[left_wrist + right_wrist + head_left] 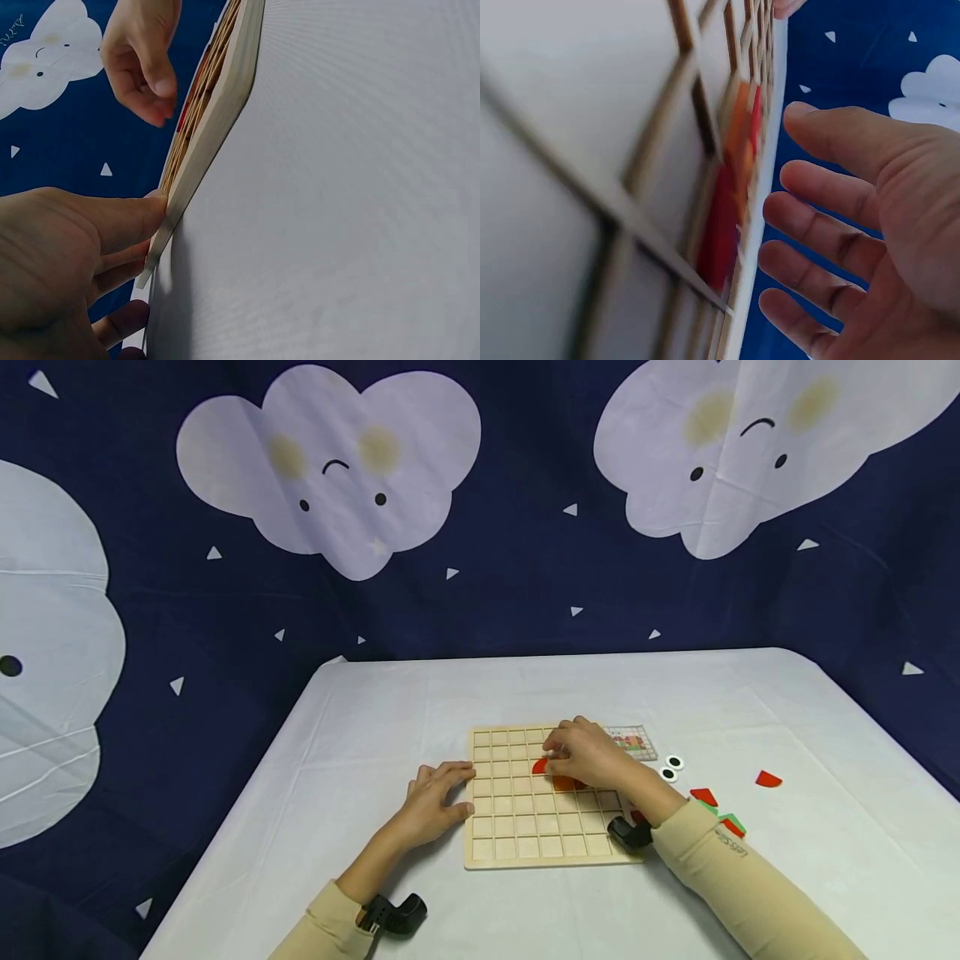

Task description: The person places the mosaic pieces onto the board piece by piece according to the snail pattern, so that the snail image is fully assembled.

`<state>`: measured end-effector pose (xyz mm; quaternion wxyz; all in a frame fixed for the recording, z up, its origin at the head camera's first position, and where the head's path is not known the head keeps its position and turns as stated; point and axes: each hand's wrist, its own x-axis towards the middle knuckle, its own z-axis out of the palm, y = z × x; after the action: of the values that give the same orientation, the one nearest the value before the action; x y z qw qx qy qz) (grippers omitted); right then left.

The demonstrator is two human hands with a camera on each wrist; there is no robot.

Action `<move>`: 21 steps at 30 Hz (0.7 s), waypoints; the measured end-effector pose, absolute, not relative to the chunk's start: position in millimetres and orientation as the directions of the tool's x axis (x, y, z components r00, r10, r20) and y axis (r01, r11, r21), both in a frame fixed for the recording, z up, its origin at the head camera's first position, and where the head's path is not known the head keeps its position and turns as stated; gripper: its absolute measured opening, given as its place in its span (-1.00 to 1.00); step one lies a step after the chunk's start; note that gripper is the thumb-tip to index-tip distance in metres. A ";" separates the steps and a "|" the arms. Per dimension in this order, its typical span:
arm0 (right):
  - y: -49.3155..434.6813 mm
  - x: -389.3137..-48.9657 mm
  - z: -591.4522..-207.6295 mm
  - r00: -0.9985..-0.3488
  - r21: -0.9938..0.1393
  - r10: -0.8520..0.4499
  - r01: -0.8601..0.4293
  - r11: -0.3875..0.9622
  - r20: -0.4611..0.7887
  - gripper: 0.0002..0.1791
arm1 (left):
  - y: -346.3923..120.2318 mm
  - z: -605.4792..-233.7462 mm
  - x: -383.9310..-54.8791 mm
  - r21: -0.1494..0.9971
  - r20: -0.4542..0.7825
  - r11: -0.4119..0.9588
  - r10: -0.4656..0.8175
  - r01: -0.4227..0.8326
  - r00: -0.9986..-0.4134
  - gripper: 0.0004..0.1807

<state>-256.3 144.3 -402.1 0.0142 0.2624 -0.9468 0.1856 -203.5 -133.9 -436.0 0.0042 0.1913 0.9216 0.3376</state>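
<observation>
A wooden grid board [517,850] with raised square cells lies flat on the white table. My left hand [431,803] touches its left edge; in the left wrist view the thumb [135,221] presses against the board's side. Over the board's upper right part is my right hand [592,756], fingers loosely bent. The right wrist view shows those fingers [817,217] spread apart with nothing between them. Under and beside that hand, a red quarter-round piece [539,767] and an orange piece [564,784] sit in cells. More red [718,225] shows there, partly hidden in the head view.
A picture card [633,743] lies at the board's upper right, partly covered by my right hand. Two black-and-white eye discs [674,762] lie to its right. Loose red pieces [768,778] and green pieces [732,821] lie near my right forearm. A dark cloud-print curtain [517,602] hangs behind.
</observation>
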 end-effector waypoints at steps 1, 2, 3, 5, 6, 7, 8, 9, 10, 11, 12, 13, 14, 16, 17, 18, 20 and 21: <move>147.0 -255.0 -399.8 -0.865 -0.351 -0.484 -0.496 0.794 0.128 -0.69 | -133.9 -436.0 -203.1 0.625 0.122 0.698 0.356 0.350 -0.927 -0.47; 150.0 -253.9 -397.6 -0.867 -0.353 -0.480 -0.495 0.794 0.136 -0.69 | -133.9 -435.9 -202.7 0.627 0.120 0.697 0.355 0.348 -0.927 -0.47; 153.3 -252.9 -395.3 -0.870 -0.354 -0.472 -0.491 0.796 0.144 -0.68 | -133.9 -435.6 -202.7 0.628 0.121 0.697 0.354 0.348 -0.927 -0.47; 160.3 -250.1 -391.4 -0.878 -0.355 -0.454 -0.477 0.804 0.152 -0.68 | -133.9 -435.8 -202.8 0.629 0.119 0.697 0.352 0.345 -0.928 -0.47; 164.2 -248.7 -390.3 -0.881 -0.356 -0.448 -0.472 0.806 0.154 -0.67 | -133.8 -435.7 -202.8 0.628 0.117 0.699 0.350 0.342 -0.929 -0.47; 168.2 -247.1 -389.3 -0.885 -0.360 -0.440 -0.465 0.809 0.155 -0.67 | -133.8 -436.0 -203.0 0.626 0.115 0.701 0.349 0.341 -0.930 -0.47; 172.2 -245.1 -388.7 -0.888 -0.362 -0.433 -0.458 0.812 0.155 -0.67 | -133.8 -436.2 -203.1 0.625 0.114 0.703 0.348 0.339 -0.931 -0.47; 176.2 -243.0 -388.3 -0.892 -0.365 -0.425 -0.451 0.814 0.155 -0.67 | -133.8 -436.3 -203.3 0.624 0.114 0.704 0.346 0.338 -0.931 -0.47; 180.4 -240.8 -388.6 -0.895 -0.366 -0.419 -0.446 0.817 0.156 -0.67 | -133.8 -436.5 -203.4 0.624 0.113 0.705 0.345 0.337 -0.932 -0.46; 184.6 -238.6 -389.1 -0.896 -0.362 -0.414 -0.444 0.819 0.162 -0.68 | -133.7 -436.5 -203.4 0.624 0.113 0.706 0.343 0.335 -0.933 -0.46; 188.8 -236.4 -390.0 -0.897 -0.359 -0.410 -0.443 0.822 0.168 -0.69 | -133.7 -436.8 -203.5 0.624 0.114 0.706 0.342 0.335 -0.933 -0.46; 192.6 -234.1 -390.8 -0.897 -0.355 -0.407 -0.443 0.823 0.174 -0.70 | -133.8 -436.9 -203.6 0.625 0.115 0.706 0.341 0.335 -0.933 -0.46; 196.4 -231.5 -391.7 -0.897 -0.350 -0.403 -0.442 0.826 0.180 -0.71 | -133.7 -436.8 -203.5 0.625 0.115 0.705 0.340 0.334 -0.933 -0.46; 203.6 -226.3 -393.8 -0.898 -0.337 -0.396 -0.439 0.833 0.190 -0.73 | -133.8 -437.0 -203.4 0.625 0.116 0.705 0.340 0.335 -0.933 -0.46; 207.1 -223.6 -395.0 -0.899 -0.330 -0.393 -0.437 0.836 0.195 -0.74 | -133.8 -437.1 -203.4 0.625 0.117 0.705 0.340 0.335 -0.933 -0.46; 210.1 -220.8 -396.1 -0.900 -0.328 -0.388 -0.433 0.839 0.196 -0.74 | -133.8 -437.2 -203.4 0.625 0.118 0.704 0.340 0.336 -0.933 -0.47; 216.2 -214.5 -398.4 -0.906 -0.326 -0.375 -0.421 0.847 0.196 -0.74 | -133.7 -437.2 -203.3 0.625 0.119 0.704 0.340 0.336 -0.933 -0.47; 219.2 -211.3 -399.5 -0.909 -0.323 -0.369 -0.415 0.850 0.195 -0.74 | -133.7 -437.2 -203.3 0.625 0.120 0.704 0.340 0.337 -0.933 -0.47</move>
<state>-211.3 219.2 -399.5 0.0629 0.2042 -0.9598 0.1818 -203.3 -133.7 -437.2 0.0023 0.1831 0.9232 0.3380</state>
